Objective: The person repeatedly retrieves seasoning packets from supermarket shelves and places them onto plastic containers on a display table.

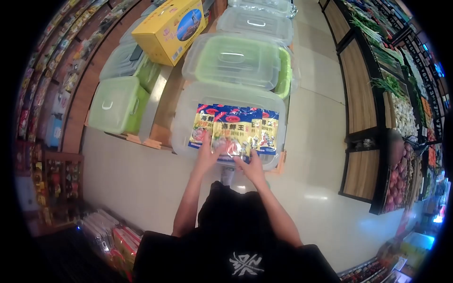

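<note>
Both my hands are at the lower edge of a blue and gold seasoning packet point(232, 129). My left hand point(207, 154) pinches its lower left side, and my right hand point(251, 166) grips its lower right corner, thumb on the front. Behind it lie similar packets: a left packet point(198, 137) partly covered by it, and a right packet point(269, 134). They rest on the translucent lid point(184, 125) of a storage bin. Whether the middle packet is lifted off the lid, or is one of a stack, I cannot tell.
Beyond stand a green bin with a clear lid point(231, 59) and more lidded bins point(255, 23). A yellow carton point(170, 30) and another green bin point(113, 106) are on the left. Vegetable shelves point(365, 113) line the right, packaged-goods shelves point(56, 85) the far left.
</note>
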`<state>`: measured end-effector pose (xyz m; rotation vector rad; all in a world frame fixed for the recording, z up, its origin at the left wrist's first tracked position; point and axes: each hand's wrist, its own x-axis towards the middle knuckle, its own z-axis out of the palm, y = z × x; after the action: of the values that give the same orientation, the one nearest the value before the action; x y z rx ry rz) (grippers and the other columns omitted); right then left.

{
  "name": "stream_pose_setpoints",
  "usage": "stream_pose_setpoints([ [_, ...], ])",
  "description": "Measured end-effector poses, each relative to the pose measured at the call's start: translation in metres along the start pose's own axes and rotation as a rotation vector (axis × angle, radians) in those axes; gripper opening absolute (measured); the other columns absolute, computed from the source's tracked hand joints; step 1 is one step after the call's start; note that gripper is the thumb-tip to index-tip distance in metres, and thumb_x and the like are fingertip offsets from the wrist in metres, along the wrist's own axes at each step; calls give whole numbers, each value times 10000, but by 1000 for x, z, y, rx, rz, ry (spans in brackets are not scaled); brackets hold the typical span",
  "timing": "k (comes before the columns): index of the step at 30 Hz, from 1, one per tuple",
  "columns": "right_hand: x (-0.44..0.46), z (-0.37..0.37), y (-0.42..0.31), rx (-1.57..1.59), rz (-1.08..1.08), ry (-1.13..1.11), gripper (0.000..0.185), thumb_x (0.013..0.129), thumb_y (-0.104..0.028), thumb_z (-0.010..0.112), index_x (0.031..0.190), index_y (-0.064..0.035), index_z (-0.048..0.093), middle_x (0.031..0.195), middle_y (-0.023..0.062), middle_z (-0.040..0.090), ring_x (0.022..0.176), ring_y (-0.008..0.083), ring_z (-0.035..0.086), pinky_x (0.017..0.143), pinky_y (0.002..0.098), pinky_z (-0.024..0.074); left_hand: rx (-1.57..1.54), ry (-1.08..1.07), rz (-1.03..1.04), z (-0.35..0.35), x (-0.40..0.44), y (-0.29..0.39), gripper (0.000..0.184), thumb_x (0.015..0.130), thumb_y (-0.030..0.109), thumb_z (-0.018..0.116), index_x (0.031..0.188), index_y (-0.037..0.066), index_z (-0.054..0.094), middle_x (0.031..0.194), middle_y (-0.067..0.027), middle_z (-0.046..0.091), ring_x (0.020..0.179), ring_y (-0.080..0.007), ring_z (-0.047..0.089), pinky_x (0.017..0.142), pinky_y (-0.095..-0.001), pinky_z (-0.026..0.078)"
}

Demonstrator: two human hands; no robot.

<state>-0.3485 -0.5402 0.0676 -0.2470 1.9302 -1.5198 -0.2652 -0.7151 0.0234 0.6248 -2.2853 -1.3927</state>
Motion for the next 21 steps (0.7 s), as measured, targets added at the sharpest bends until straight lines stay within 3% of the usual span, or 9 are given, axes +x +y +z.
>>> stream_pose_setpoints([
  [2, 14, 18, 30, -64, -24, 87, 509, 808, -181, 715, 1192, 13, 441, 636, 44, 577, 518, 105, 531, 475, 255, 425, 74, -74, -101, -10, 14, -7, 742, 801, 118, 675, 1373, -69, 241, 1302, -236, 452, 1215, -319, 443, 1021, -388, 339],
  [3, 16, 22, 35, -131, -49, 129, 510, 807, -170, 715, 1194, 13, 439, 627, 48, 572, 517, 106, 529, 479, 257, 427, 152, -41, 39, -10, 11, -5, 758, 787, 153, 697, 1363, -73, 259, 1344, -271, 379, 1244, -359, 399, 1027, -405, 331],
  [8, 17, 33, 51, -178, -220, 281, 529, 812, -131, 696, 1248, 4, 429, 641, 69, 571, 533, 127, 528, 498, 290, 438, 278, -68, 145, -10, 5, 13, 651, 794, 168, 684, 1312, -46, 352, 1299, -263, 404, 1229, -416, 379, 1030, -447, 318],
  [10, 12, 35, 30, -226, -162, 312, 544, 802, -138, 696, 1270, -24, 444, 646, 102, 561, 557, 198, 547, 532, 339, 450, 364, 13, 181, -7, 9, 21, 564, 811, 149, 645, 1291, -20, 401, 1306, -259, 399, 1213, -442, 371, 1022, -470, 314],
  [16, 7, 38, 38, -247, -268, 363, 580, 822, -207, 677, 1314, -52, 411, 637, 122, 561, 564, 295, 577, 541, 388, 457, 387, -199, 465, -5, 59, 71, 482, 830, 178, 589, 1262, -6, 482, 1380, -254, 366, 1257, -467, 329, 1045, -523, 262],
  [21, -36, 24, 69, -272, -94, 342, 546, 839, -239, 658, 1284, -22, 428, 712, 117, 588, 628, 240, 587, 597, 366, 475, 600, -231, 458, 27, 57, 12, 552, 819, 237, 606, 1301, 21, 450, 1437, -220, 306, 1315, -439, 262, 1068, -552, 202],
])
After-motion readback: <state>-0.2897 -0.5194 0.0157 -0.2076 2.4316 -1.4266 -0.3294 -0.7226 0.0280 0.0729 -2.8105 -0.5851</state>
